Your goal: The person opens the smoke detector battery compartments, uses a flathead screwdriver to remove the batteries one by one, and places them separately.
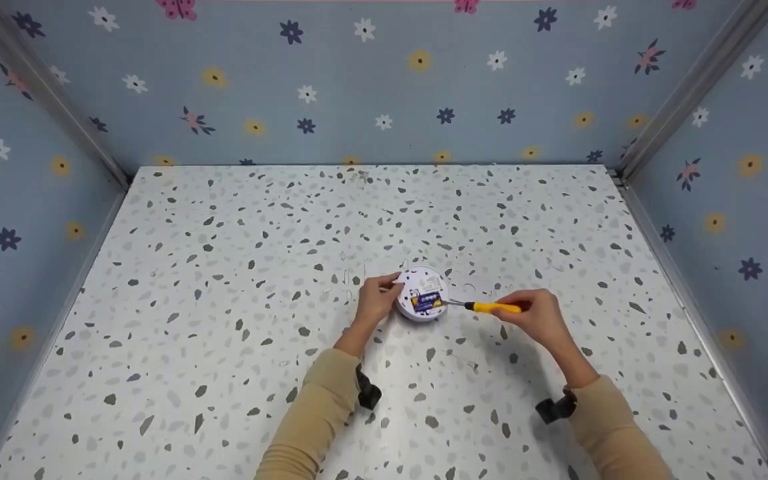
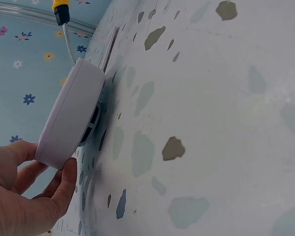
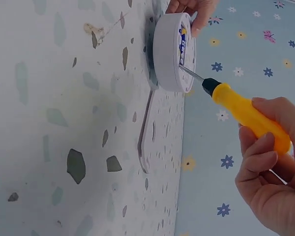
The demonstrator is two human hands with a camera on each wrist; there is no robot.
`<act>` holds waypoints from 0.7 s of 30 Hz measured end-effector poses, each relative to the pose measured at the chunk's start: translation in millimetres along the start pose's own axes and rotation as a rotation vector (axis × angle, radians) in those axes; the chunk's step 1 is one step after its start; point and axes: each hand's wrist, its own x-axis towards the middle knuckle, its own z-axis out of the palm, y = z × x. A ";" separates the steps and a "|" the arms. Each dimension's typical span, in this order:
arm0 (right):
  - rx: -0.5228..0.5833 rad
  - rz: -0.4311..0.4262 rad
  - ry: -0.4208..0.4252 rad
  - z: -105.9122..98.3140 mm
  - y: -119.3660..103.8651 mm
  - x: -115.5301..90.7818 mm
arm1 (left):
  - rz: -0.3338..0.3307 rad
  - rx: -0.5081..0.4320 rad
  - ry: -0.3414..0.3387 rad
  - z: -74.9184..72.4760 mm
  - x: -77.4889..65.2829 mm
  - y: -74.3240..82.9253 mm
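Note:
A round white battery-powered device (image 1: 422, 277) is tilted above the table, its back face turned up. Blue-and-yellow batteries (image 1: 427, 302) sit in a recess of that face. My left hand (image 1: 377, 298) grips the device by its left rim, thumb and fingers on the edge, as the left wrist view shows. In my right hand (image 1: 536, 316) is a yellow-handled screwdriver (image 3: 246, 115), held by the handle. Its metal shaft (image 3: 192, 73) reaches to the edge of the battery recess, close to one battery's end. A dark-slotted part (image 2: 91, 124) shows under the device.
The speckled white table (image 1: 224, 300) is bounded by flower-patterned panels at the back (image 1: 384, 80), left and right. In the right wrist view, a thin pale raised edge (image 3: 146, 132) lies on the table beside the device; its kind is unclear.

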 end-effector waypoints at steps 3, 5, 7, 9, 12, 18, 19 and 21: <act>0.011 0.008 -0.007 -1.2 -1.5 3.0 | -0.019 -0.006 -0.005 0.3 0.0 0.3; 0.021 0.015 -0.009 -2.0 -2.2 4.6 | -0.027 -0.008 -0.004 0.4 0.0 0.6; 0.023 0.021 -0.010 -2.5 -2.5 6.3 | -0.031 -0.008 -0.002 0.5 0.1 0.6; 0.029 0.027 -0.006 -2.8 -2.9 7.9 | -0.028 -0.007 0.003 0.6 0.3 0.3; 0.034 0.021 0.000 -3.1 -3.4 10.4 | -0.026 -0.009 0.009 0.7 0.9 -0.1; 0.054 0.002 0.013 -2.5 -4.4 14.2 | -0.012 -0.011 0.006 0.5 0.1 -0.1; 0.059 0.005 0.014 -2.2 -4.5 14.7 | -0.008 -0.011 0.005 0.5 -0.3 -0.2; 0.080 0.007 0.019 -1.5 -4.5 15.6 | -0.004 -0.018 0.006 0.5 -1.1 -0.3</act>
